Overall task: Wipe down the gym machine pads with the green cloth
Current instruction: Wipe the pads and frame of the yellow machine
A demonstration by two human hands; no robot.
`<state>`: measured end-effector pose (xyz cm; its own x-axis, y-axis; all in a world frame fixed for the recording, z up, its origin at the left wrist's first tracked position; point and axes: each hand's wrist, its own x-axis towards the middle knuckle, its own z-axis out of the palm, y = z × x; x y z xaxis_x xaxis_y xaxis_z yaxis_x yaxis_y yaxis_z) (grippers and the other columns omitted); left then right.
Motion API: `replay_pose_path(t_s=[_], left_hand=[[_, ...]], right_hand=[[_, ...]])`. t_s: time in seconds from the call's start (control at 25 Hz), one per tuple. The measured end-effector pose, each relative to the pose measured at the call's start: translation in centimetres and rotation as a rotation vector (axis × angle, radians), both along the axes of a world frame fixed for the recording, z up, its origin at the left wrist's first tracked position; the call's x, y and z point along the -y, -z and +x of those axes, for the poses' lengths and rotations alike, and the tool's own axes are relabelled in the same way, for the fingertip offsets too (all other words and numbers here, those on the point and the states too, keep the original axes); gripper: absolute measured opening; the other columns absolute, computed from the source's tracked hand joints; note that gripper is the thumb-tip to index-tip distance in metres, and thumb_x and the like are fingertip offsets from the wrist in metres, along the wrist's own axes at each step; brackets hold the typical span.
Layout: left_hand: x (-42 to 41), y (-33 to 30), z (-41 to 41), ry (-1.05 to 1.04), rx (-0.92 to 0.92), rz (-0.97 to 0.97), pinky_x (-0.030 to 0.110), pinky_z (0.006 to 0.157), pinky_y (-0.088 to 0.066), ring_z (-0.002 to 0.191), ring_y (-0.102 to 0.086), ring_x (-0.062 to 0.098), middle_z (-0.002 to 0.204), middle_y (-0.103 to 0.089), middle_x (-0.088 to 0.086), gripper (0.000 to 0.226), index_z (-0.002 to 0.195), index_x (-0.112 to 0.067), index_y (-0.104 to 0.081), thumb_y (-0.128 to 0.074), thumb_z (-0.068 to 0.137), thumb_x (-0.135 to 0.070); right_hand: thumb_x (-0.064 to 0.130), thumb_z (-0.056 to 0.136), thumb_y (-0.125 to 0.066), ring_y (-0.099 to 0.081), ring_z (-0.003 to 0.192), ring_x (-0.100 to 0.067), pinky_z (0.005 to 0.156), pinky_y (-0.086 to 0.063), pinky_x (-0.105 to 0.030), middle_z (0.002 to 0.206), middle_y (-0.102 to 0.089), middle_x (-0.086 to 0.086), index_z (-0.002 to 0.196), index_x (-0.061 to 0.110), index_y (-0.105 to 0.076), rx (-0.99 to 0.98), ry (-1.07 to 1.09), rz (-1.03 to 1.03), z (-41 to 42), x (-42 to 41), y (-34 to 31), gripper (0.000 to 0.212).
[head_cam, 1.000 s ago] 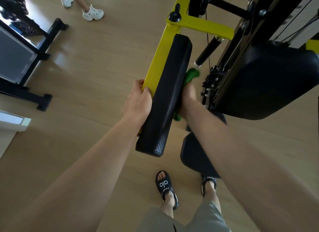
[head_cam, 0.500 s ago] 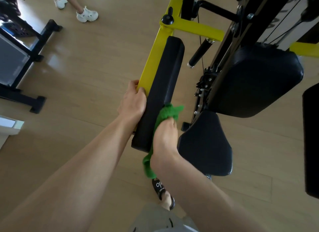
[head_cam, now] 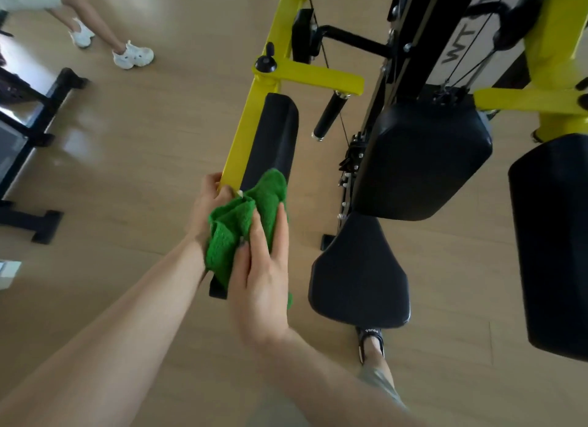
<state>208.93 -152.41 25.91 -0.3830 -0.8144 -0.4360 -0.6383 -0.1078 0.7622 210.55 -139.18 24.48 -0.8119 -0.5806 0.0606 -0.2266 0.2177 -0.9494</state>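
A long black arm pad (head_cam: 273, 134) runs along a yellow arm (head_cam: 245, 130) of the gym machine. The green cloth (head_cam: 241, 223) lies bunched over the pad's near half. My right hand (head_cam: 261, 280) presses the cloth onto the pad with its fingers stretched out over it. My left hand (head_cam: 208, 204) grips the yellow arm's near end, partly hidden behind the cloth. To the right are the black seat pad (head_cam: 359, 280), the large back pad (head_cam: 423, 162) and another black pad (head_cam: 553, 242) at the frame's right edge.
A black handle bar (head_cam: 327, 115) and the weight stack frame (head_cam: 420, 38) stand behind the pads. Another person's legs in white shoes (head_cam: 132, 56) are at the upper left. A black machine base (head_cam: 35, 134) sits at the left. My sandalled foot (head_cam: 370, 340) is under the seat.
My right hand has brought the cloth from the pad's right side, down round its near end and up onto its top face. My left hand has stayed on the yellow arm.
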Motion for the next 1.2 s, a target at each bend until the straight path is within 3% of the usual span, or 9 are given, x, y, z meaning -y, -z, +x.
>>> replay_pose_path(t_s=[0.2, 0.36, 0.44, 0.56, 0.76, 0.88, 1.0, 1.12, 1.2], left_hand=[[-1.1, -3.4, -2.4, -0.022, 0.132, -0.29, 0.037, 0.107, -0.033, 0.137, -0.044, 0.035, 0.148, -0.05, 0.019, 0.044, 0.145, -0.011, -0.045, -0.033, 0.106, -0.026], [-2.8, -7.1, -8.4, 0.097, -0.1, -0.59, 0.035, 0.101, -0.034, 0.131, -0.048, 0.03, 0.144, -0.055, 0.014, 0.044, 0.146, -0.011, -0.044, -0.033, 0.105, -0.023], [-4.7, -7.9, -11.9, 0.228, -0.149, -0.611, 0.033, 0.099, -0.036, 0.129, -0.049, 0.025, 0.144, -0.056, 0.008, 0.044, 0.147, -0.016, -0.044, -0.032, 0.106, -0.027], [-7.3, -7.5, -16.8, 0.413, -0.085, -0.554, 0.024, 0.089, -0.033, 0.129, -0.05, 0.022, 0.147, -0.053, 0.002, 0.044, 0.149, -0.022, -0.039, -0.027, 0.108, -0.034], [-9.4, -6.7, -21.6, 0.456, -0.126, -0.33, 0.026, 0.091, -0.032, 0.124, -0.053, 0.024, 0.131, -0.058, 0.003, 0.043, 0.14, -0.018, -0.045, -0.021, 0.109, -0.036], [-10.2, -6.7, -22.8, 0.436, -0.101, -0.184, 0.023, 0.098, -0.023, 0.13, -0.047, 0.02, 0.148, -0.05, 0.005, 0.053, 0.15, -0.02, -0.04, -0.015, 0.109, -0.042], [-10.9, -6.6, -23.9, 0.395, -0.113, -0.101, 0.023, 0.095, -0.022, 0.101, -0.051, -0.003, 0.115, -0.059, -0.013, 0.058, 0.15, -0.016, -0.043, -0.016, 0.108, -0.047], [-10.7, -5.4, -24.7, 0.285, -0.162, 0.004, 0.026, 0.109, -0.028, 0.13, -0.051, 0.012, 0.139, -0.058, -0.003, 0.064, 0.148, -0.016, -0.046, -0.018, 0.106, -0.054], [-10.5, -5.3, -24.9, 0.221, -0.173, 0.048, 0.035, 0.113, -0.037, 0.126, -0.054, 0.018, 0.136, -0.06, 0.001, 0.067, 0.139, -0.02, -0.056, -0.018, 0.102, -0.061]], right_hand=[[0.011, 0.105, -0.046, -0.051, 0.132, -0.029, 0.11, -0.041, -0.03, 0.148, -0.046, -0.018, 0.143, 0.004, -0.053, -0.009, 0.036, -0.022, -14.5, 4.2, -3.0, 0.039], [0.01, 0.105, -0.046, -0.041, 0.141, -0.035, 0.115, -0.041, -0.034, 0.152, -0.037, -0.019, 0.141, 0.0, -0.054, -0.567, 0.051, -0.106, -21.5, -0.7, -6.5, 0.039], [0.016, 0.105, -0.046, -0.037, 0.144, -0.039, 0.118, -0.036, -0.044, 0.153, -0.041, -0.022, 0.137, 0.003, -0.06, -0.885, 0.0, 0.138, -26.0, -3.4, -6.5, 0.037], [0.036, 0.105, -0.039, -0.05, 0.132, -0.036, 0.117, -0.033, -0.048, 0.139, -0.057, -0.016, 0.127, 0.014, -0.067, -1.054, -0.104, 0.614, -30.5, -4.9, -5.2, 0.041], [0.031, 0.108, -0.042, -0.065, 0.089, -0.033, 0.089, -0.051, -0.041, 0.097, -0.068, -0.013, 0.107, 0.009, -0.073, -1.16, 0.06, 0.384, -32.5, -5.9, -3.9, 0.038], [0.029, 0.108, -0.038, -0.064, 0.103, -0.034, 0.098, -0.05, -0.046, 0.111, -0.068, -0.016, 0.113, 0.005, -0.071, -0.964, 0.247, 0.407, -33.5, -9.4, -2.6, 0.041], [0.03, 0.108, -0.031, -0.061, 0.106, -0.032, 0.089, -0.052, -0.048, 0.121, -0.063, -0.016, 0.123, 0.003, -0.065, -0.595, 0.381, 0.342, -33.3, -11.2, -1.4, 0.046], [0.026, 0.106, -0.04, -0.059, 0.12, -0.035, 0.107, -0.045, -0.048, 0.131, -0.062, -0.02, 0.117, 0.003, -0.07, -0.77, 0.3, 0.337, -33.5, -9.6, -2.4, 0.039], [0.026, 0.104, -0.044, -0.059, 0.123, -0.035, 0.114, -0.038, -0.047, 0.131, -0.064, -0.018, 0.112, 0.006, -0.073, -0.94, 0.15, 0.414, -32.9, -7.8, -3.3, 0.036]])
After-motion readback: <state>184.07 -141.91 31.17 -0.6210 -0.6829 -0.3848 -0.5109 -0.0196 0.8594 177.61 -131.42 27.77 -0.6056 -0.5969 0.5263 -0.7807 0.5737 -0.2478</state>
